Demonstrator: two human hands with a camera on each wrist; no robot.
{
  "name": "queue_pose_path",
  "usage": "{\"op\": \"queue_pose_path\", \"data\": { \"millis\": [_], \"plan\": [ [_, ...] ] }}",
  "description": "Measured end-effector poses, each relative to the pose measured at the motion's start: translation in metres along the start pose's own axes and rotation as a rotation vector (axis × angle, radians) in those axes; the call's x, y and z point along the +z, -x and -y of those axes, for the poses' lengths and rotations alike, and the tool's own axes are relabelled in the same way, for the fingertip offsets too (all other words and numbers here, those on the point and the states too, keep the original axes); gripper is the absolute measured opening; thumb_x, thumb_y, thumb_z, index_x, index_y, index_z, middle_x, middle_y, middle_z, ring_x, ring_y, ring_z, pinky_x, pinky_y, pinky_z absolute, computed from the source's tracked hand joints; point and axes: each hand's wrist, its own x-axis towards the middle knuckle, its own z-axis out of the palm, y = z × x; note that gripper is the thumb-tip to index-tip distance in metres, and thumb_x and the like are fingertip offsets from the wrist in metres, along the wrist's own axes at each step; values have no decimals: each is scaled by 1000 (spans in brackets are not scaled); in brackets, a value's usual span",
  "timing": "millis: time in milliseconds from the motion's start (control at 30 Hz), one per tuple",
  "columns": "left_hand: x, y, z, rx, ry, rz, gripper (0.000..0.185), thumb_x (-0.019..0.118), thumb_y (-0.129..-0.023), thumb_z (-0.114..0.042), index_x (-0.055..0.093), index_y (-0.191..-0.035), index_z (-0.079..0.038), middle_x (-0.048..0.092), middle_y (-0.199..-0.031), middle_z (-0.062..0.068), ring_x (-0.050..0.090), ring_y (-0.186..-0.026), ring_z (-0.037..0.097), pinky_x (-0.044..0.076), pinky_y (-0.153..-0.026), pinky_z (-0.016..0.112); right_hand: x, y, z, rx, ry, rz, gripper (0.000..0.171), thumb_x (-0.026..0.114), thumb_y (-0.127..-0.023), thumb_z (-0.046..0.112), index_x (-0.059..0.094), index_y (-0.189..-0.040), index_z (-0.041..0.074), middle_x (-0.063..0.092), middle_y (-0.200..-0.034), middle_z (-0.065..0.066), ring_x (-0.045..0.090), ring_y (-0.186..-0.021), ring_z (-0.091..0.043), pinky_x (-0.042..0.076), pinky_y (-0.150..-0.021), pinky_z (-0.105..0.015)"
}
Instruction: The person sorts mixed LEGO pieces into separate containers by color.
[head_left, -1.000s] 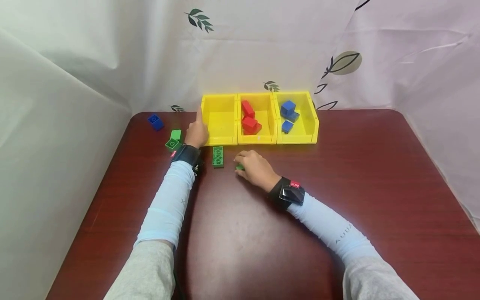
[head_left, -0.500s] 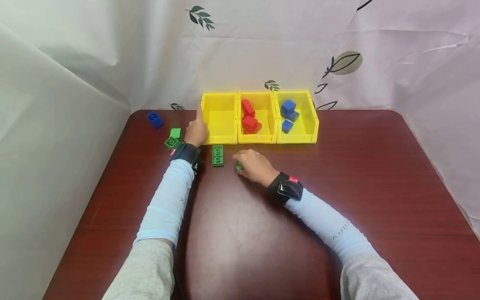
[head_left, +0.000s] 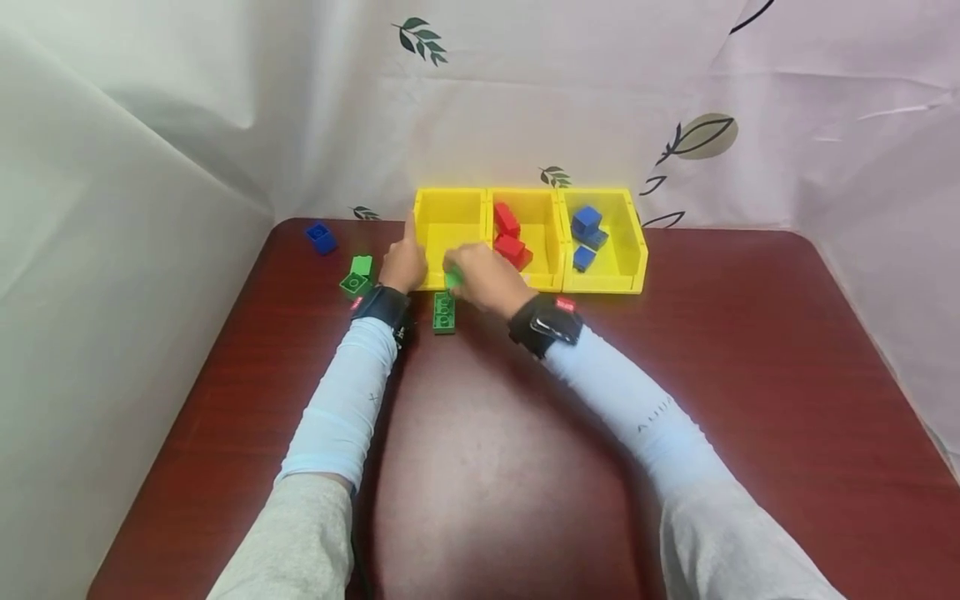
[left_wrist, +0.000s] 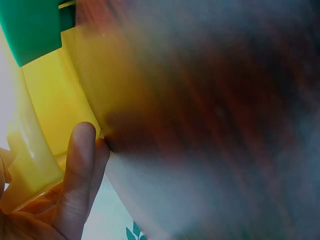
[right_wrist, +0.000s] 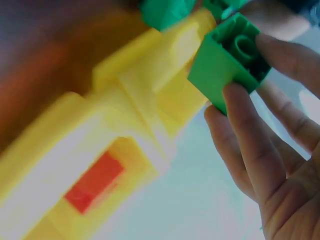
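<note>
Right hand (head_left: 480, 279) pinches green block (right_wrist: 227, 67) at front lip of left bin (head_left: 450, 218). Left hand (head_left: 401, 265), fingers straight, braces that bin's outer wall. Risks: shallow fingertip pinch may slip; block may clip lip, fall onto long green brick (head_left: 443, 312) in front of bin.

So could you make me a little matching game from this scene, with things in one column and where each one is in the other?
Things:
1. red bricks
2. lone blue brick
3. small green brick
4. long green brick

Places:
A. on the table's far left corner
B. pinched in the right hand
C. in the middle yellow bin
D. flat on the table between the wrists

Pairs: 1-C, 2-A, 3-B, 4-D
</note>
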Motion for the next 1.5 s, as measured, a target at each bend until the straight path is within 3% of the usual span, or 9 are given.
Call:
{"op": "queue_pose_path", "data": {
  "millis": [200,367,533,700,867,1133,1500],
  "plan": [
    [-1,-1,-2,38,-24,-19,70,40,-96,-1,8,-157,-17,60,-91,21,60,-78,35,50,-70,42,-12,-44,6,77,44,-3,23,71,-86,10,67,-108,4,65,-101,-11,58,-93,-24,52,-83,-32],
    [-3,-1,-3,50,-55,-21,70,41,-97,-3,7,-157,-15,58,-85,20,57,-73,35,46,-66,40,-3,-67,2,129,33,-8,22,71,-84,6,66,-105,1,63,-98,-10,57,-89,-23,51,-78,-33],
    [-3,-1,2,48,-42,-2,73,44,-96,-2,7,-157,-15,59,-89,20,59,-78,36,48,-70,41,10,-80,4,168,57,1,21,69,-87,9,66,-106,1,66,-97,-12,61,-88,-25,54,-78,-36],
    [-4,-1,4,34,-26,-7,72,45,-97,-3,8,-157,-16,59,-92,21,60,-81,36,50,-74,43,15,-91,3,236,105,23,18,61,-88,6,67,-105,2,67,-104,-14,61,-89,-25,54,-77,-37],
    [-4,-1,2,11,-30,4,69,42,-99,-6,6,-158,-17,58,-94,20,59,-83,36,50,-77,44,20,-98,0,249,133,34,18,60,-88,6,68,-104,2,66,-104,-14,60,-87,-24,54,-78,-37],
    [0,1,-4,15,-19,40,70,45,-99,-7,7,-157,-16,59,-103,22,61,-88,37,53,-84,47,36,-98,-9,258,149,-18,18,58,-93,12,70,-104,4,68,-98,-12,64,-87,-26,54,-80,-35],
    [-2,-3,-2,24,7,17,71,49,-97,-10,9,-156,-17,57,-95,20,60,-85,37,53,-81,46,42,-99,-10,266,136,-69,21,61,-94,17,71,-108,5,68,-93,-11,65,-87,-26,53,-78,-33]
  ]
}}
